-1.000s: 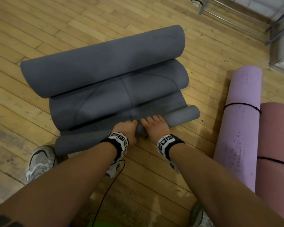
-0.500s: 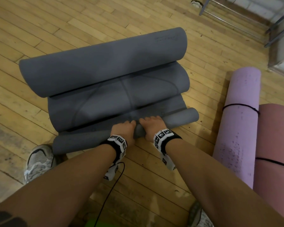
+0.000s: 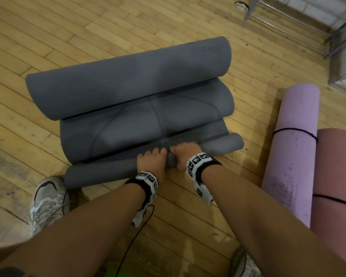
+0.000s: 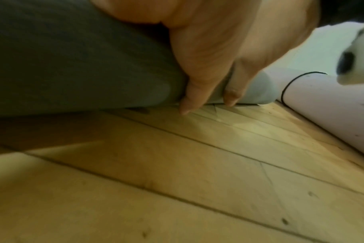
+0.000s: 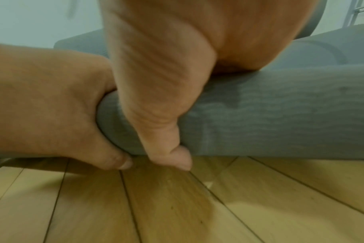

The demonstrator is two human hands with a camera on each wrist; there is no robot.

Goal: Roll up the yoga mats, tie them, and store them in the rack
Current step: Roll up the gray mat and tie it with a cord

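I see my left hand [image 3: 151,163] and right hand [image 3: 183,154] have pushed the thin rolled near end of the dark grey rubber yoga mat [image 3: 128,108] slightly forward, closer to its wavy middle fold, so less flat mat shows between them.

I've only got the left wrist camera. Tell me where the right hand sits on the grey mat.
Observer: The right hand grips the thin rolled end of the grey mat, right beside the left hand, with the knuckles almost touching.
Operator: Report how much is left to roll.
Observer: Most of it. Beyond the thin roll, the mat lies in loose humps on the floor, and its far end is curled over.
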